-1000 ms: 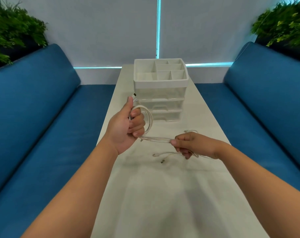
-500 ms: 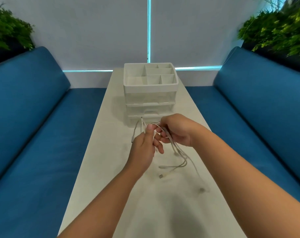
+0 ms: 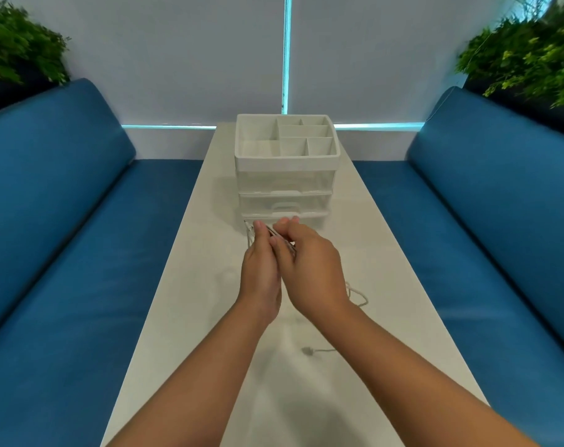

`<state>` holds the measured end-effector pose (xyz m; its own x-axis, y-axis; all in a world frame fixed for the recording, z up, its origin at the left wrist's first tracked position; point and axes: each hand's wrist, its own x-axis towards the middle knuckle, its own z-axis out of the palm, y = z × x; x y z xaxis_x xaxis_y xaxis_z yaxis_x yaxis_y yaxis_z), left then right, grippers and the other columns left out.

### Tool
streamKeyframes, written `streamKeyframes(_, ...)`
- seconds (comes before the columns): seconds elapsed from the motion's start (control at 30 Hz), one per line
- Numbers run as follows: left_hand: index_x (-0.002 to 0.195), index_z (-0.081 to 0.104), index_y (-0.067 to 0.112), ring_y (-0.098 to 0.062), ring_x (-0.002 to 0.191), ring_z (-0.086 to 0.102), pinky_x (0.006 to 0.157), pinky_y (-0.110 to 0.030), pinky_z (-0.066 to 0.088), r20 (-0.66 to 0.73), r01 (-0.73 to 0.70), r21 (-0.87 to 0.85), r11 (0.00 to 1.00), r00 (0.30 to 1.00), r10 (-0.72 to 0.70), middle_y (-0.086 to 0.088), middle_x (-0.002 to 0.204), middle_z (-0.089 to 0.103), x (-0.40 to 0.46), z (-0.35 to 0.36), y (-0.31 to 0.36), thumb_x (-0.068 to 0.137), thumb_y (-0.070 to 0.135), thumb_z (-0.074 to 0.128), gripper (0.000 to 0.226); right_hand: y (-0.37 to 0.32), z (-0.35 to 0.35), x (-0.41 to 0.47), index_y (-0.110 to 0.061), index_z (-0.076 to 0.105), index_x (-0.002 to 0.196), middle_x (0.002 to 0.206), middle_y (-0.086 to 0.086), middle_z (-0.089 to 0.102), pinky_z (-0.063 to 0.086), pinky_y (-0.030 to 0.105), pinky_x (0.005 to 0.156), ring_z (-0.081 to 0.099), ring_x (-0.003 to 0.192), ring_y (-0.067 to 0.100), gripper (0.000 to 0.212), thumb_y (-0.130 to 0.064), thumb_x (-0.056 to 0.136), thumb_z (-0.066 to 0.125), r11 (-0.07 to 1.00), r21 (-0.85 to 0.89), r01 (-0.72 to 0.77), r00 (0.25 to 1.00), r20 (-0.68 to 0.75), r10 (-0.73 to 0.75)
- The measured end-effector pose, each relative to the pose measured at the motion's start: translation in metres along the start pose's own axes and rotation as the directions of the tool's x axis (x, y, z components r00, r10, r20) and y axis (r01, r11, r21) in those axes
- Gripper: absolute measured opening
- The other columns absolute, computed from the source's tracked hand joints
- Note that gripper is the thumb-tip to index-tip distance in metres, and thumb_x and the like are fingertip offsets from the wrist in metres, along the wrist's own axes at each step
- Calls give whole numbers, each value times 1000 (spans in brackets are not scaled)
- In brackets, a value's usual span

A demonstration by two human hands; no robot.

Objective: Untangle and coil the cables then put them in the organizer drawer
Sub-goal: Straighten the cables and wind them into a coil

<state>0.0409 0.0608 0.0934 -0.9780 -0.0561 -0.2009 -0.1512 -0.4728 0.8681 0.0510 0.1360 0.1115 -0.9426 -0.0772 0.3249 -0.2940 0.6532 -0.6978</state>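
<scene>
Just in front of the organizer on the counter, left hand and right hand meet, fingers of both clenched on the white cables, loose ends trailing behind the right wrist, no readable labels.

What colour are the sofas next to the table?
Blue. Both sofas are the same deep blue, seen clearly in the head view on either side of the white table.

A lounge or café-style booth: blue cushioned benches flank the hands, with potted greenery behind the backrests.
</scene>
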Motion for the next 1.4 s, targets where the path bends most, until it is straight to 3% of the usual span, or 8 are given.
streamKeyframes(0.2,134,53,15,-2,109,65,86,-22,47,116,102,-171,980,990,-83,7,123,69,2,-1,7,105,48,21,54,3,12,-22,-27,47,110,115,-10,62,52,38,81,62,100,12,11,-29,100,45,976,208,-67,996,-37,76)
streamKeyframes(0.37,130,59,4,-8,83,70,67,-20,55,158,173,-353,919,980,-124,-4,110,72,6,-8,16,105,43,31,54,13,18,-36,-31,43,108,103,-12,57,42,13,62,56,77,-1,13,-26,99,50,965,261,35,999,-46,-24)
streamKeyframes(0.67,120,57,3,-8,59,43,59,-18,42,129,139,-412,901,987,-93,4,64,58,13,-15,15,104,41,33,47,34,16,-29,-20,47,97,56,-11,46,32,25,50,46,50,7,18,-35,101,39,978,207,13,1000,9,-15)
streamKeyframes(0.87,99,64,7,-5,42,30,44,-14,28,97,177,-534,827,984,-148,8,55,39,19,-17,21,104,44,34,48,38,21,-34,-19,44,93,53,-12,40,32,26,49,42,49,13,20,-38,100,43,982,112,153,988,16,-155)
streamKeyframes(1.0,88,60,7,-5,36,30,36,-15,26,233,254,-650,716,964,-130,8,51,36,19,-24,35,104,42,33,47,48,18,-41,-25,39,86,56,-9,46,42,39,52,45,51,17,29,-53,95,36,969,197,148,970,161,-181)
streamKeyframes(1.13,86,62,7,-6,35,32,36,-14,25,385,316,-556,769,918,-99,9,50,35,14,-26,50,104,41,31,49,66,14,-49,-27,25,80,55,-6,39,31,34,52,37,51,18,32,-53,97,24,965,54,258,905,335,-260)
streamKeyframes(1.27,91,67,5,-5,37,34,36,-12,29,396,300,-467,832,912,-107,8,51,38,8,-24,52,104,41,32,51,74,11,-43,-26,29,84,58,-10,37,28,29,52,36,53,19,34,-56,94,19,941,-31,337,890,337,-308)
streamKeyframes(1.4,107,67,2,-3,47,45,45,-11,40,353,241,-391,888,931,-97,4,73,64,5,-26,59,104,40,30,53,80,10,-45,-15,39,85,57,-7,41,29,27,50,41,52,22,49,-59,92,18,949,-44,311,916,282,-287)
